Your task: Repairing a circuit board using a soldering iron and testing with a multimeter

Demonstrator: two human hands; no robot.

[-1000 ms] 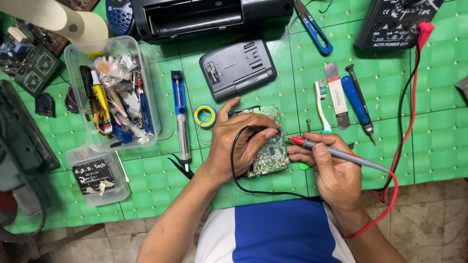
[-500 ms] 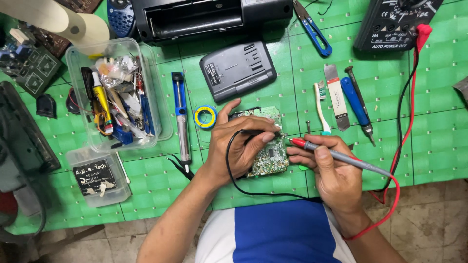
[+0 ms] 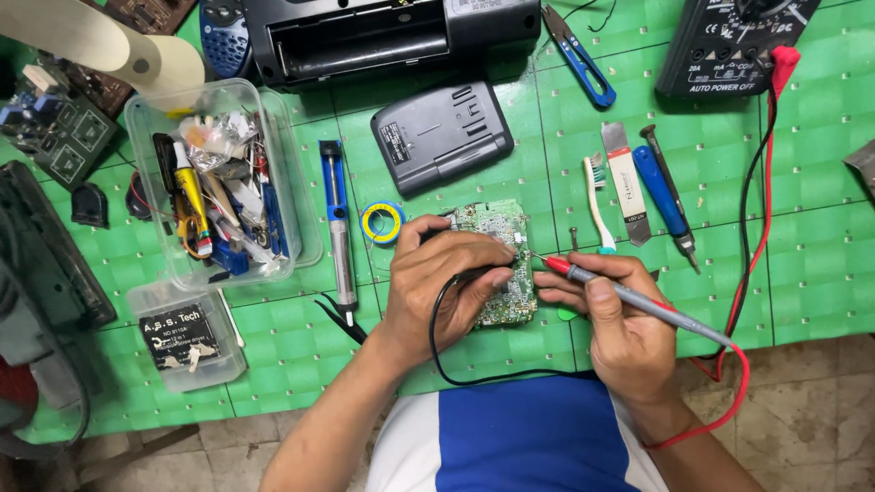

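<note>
Resting on the green bench (image 3: 820,264) at the centre of the frame, the green circuit board (image 3: 503,264) lies flat under the left hand (image 3: 447,278), whose grip is curled shut on a black probe; the probe itself is hidden under the fingers, and only its black lead (image 3: 437,351) shows, looping down toward the person's blue and white shirt (image 3: 519,437). Just right of the board, the right hand (image 3: 620,323) pinches a grey probe with a red tip (image 3: 638,302) like a pen, the tip touching the board's right edge. A red lead (image 3: 743,364) runs from it up to the black multimeter (image 3: 729,41) at upper right. A white toothbrush (image 3: 597,205) and a blue screwdriver (image 3: 665,200) lie above the right hand; a roll of yellow tape (image 3: 381,221) sits just upper left of the board.
</note>
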